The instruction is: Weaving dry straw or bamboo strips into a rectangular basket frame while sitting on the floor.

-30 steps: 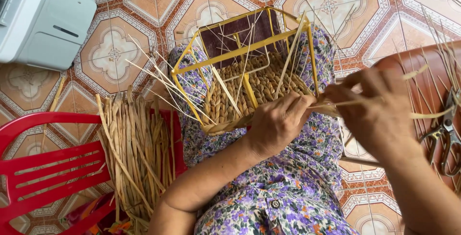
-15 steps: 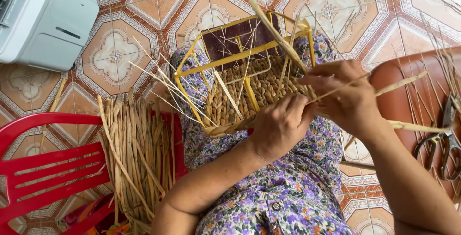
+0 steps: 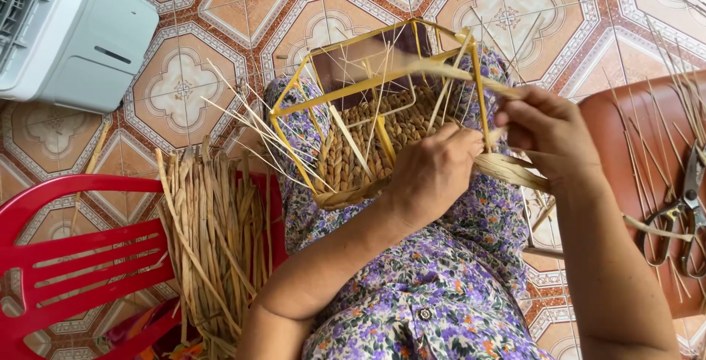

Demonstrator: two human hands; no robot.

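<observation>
A yellow wire basket frame [image 3: 353,88] rests on my lap, its lower part filled with braided straw weave [image 3: 368,139]. My left hand [image 3: 430,172] presses against the near side of the weave and grips it. My right hand [image 3: 548,136] is closed on a flat dried straw strand [image 3: 456,73] that runs up across the frame's right corner. Thin loose straws stick out of the frame on all sides. A floral purple dress [image 3: 426,294] covers my lap.
A bundle of dried straw [image 3: 213,242] lies on a red plastic chair [image 3: 66,257] at my left. A white fan casing [image 3: 70,33] stands at the top left on patterned floor tiles. Scissors [image 3: 684,213] lie on a brown stool [image 3: 640,161] at the right.
My right hand has pulled the straw strand in from the right towards the frame's corner and lifted it upward. My left hand has stayed on the weave.
</observation>
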